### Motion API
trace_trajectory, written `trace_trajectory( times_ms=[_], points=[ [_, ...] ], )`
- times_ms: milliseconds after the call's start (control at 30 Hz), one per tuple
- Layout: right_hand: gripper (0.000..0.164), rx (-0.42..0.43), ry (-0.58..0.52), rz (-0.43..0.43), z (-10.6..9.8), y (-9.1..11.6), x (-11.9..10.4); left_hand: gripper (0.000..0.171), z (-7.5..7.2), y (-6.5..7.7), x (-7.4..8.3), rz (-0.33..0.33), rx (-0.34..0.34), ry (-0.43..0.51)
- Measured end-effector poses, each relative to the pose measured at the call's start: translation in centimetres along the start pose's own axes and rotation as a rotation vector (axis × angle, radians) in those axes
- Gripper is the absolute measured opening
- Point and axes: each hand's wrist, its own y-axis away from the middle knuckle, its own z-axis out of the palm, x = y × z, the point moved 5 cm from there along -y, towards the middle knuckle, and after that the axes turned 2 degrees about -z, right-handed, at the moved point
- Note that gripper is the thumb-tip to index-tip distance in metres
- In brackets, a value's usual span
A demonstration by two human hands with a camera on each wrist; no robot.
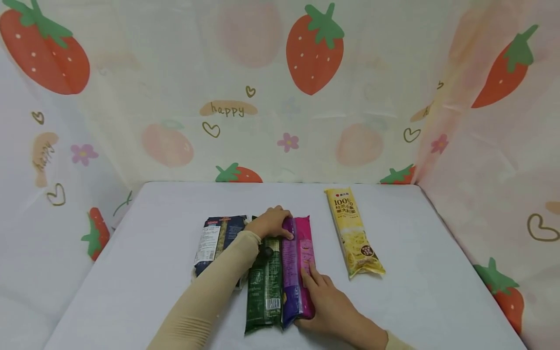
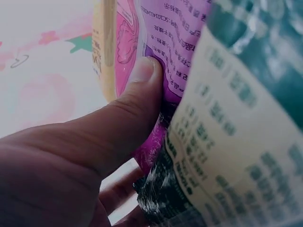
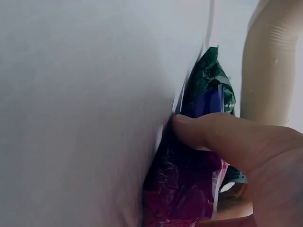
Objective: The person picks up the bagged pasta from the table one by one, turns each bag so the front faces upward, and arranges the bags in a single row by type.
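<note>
A purple-and-pink pasta packet [image 1: 290,262] lies lengthwise against the right side of a green spaghetti packet [image 1: 264,291]. At its far end, my left hand [image 1: 272,223] grips the purple-and-pink packet; in the left wrist view the thumb [image 2: 147,75] presses on its purple face and the other fingers go down behind the far end. My right hand [image 1: 330,304] holds the near right part, fingers along the pink side and thumb at the near corner. The right wrist view shows that thumb [image 3: 199,130] low on the packet, close to the table.
Left of the green packet, partly behind the left sleeve, lies a dark blue pasta bag [image 1: 234,228] with a white label. A yellow pasta packet [image 1: 352,233] lies apart at the right. The white table [image 1: 420,291] backs onto a strawberry-print cloth [image 1: 262,146].
</note>
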Motion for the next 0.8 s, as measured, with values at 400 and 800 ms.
trace_trajectory(
  times_ms=[400, 800],
  points=[
    [0.113, 0.029, -0.105, 0.012, 0.0, 0.2, 1.1, 0.065, -0.3, 0.4, 0.1, 0.009, -0.024, 0.048],
    [0.110, 0.029, -0.269, 0.007, -0.7, 0.8, 2.5, 0.062, -0.2, 0.5, 0.0, 0.084, 0.026, 0.113]
  ],
)
